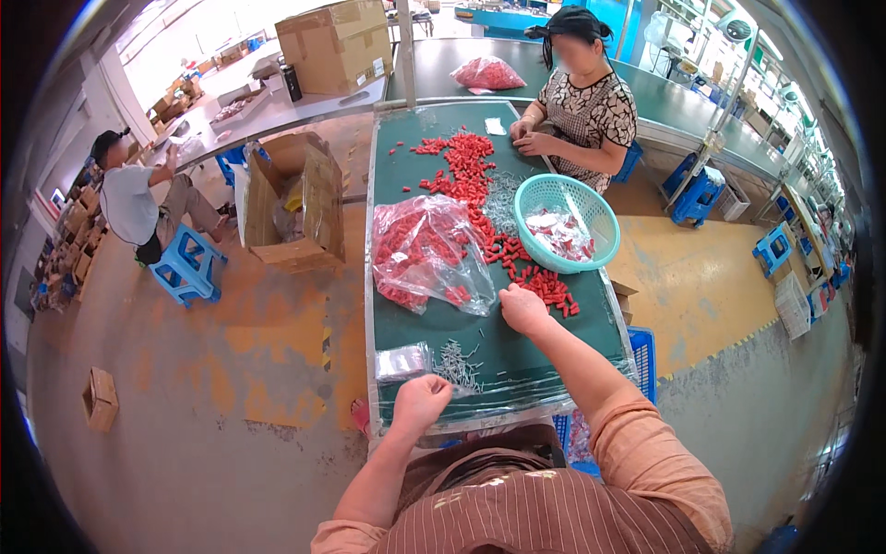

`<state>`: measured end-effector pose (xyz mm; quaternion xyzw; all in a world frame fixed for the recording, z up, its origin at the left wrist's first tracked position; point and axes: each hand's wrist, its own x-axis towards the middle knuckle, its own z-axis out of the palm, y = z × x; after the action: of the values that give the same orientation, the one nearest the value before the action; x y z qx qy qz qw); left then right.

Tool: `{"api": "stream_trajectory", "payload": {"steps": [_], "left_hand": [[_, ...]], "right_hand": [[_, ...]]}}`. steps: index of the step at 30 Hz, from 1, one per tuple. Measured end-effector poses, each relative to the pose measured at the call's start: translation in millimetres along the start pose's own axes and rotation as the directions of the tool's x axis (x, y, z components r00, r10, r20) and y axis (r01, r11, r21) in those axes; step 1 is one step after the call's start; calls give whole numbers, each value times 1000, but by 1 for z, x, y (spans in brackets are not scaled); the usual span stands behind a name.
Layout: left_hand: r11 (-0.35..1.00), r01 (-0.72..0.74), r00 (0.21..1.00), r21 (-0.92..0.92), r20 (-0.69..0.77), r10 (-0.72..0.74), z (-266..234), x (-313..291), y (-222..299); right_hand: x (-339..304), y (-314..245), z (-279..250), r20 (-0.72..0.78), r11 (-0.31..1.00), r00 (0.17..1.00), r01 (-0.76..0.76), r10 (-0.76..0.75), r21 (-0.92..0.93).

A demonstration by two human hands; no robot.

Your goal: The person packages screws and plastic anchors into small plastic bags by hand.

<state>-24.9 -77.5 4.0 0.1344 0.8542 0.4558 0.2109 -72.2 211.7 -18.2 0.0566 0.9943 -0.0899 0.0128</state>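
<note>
My left hand (pixel 422 403) is closed in a pinch at the table's near edge, with what looks like a small clear plastic bag (pixel 459 391) at its fingertips. Beside it lie a stack of clear plastic bags (pixel 402 361) and a heap of small grey screws or pins (pixel 455 366). Farther up, my right hand (pixel 524 308) reaches to the near edge of a pile of small red plastic pieces (pixel 554 290). Its fingers are bent together, and whatever they pinch is hidden. A large clear bag of red pieces (pixel 420 254) lies left of that hand.
A green basket (pixel 531 242) holding small packets stands on the green table (pixel 498 355). A co-worker (pixel 586 102) handles something small at its far right. An open carton (pixel 293 203) stands left; another person (pixel 134 198) sits on a blue stool (pixel 186 266). A blue crate (pixel 642 355) is at right.
</note>
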Motion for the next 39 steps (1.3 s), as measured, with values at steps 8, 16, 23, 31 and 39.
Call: {"api": "stream_trajectory", "payload": {"steps": [8, 16, 23, 31, 39], "left_hand": [[995, 45, 988, 85, -153, -32, -1, 23, 23], [991, -2, 996, 131, -88, 14, 18, 29, 41], [996, -28, 997, 80, -69, 33, 29, 27, 39], [989, -45, 993, 139, -102, 59, 32, 25, 40], [985, -50, 993, 163, -96, 66, 34, 30, 34]], "right_hand": [[-28, -21, -22, -109, 964, 990, 115, -91, 240], [-98, -94, -71, -75, 845, 945, 319, -318, 429], [-106, -90, -68, -10, 926, 936, 350, -352, 143], [-107, -94, -81, -54, 930, 951, 308, -303, 203], [-109, -88, -71, -160, 813, 965, 260, -206, 521]]}}
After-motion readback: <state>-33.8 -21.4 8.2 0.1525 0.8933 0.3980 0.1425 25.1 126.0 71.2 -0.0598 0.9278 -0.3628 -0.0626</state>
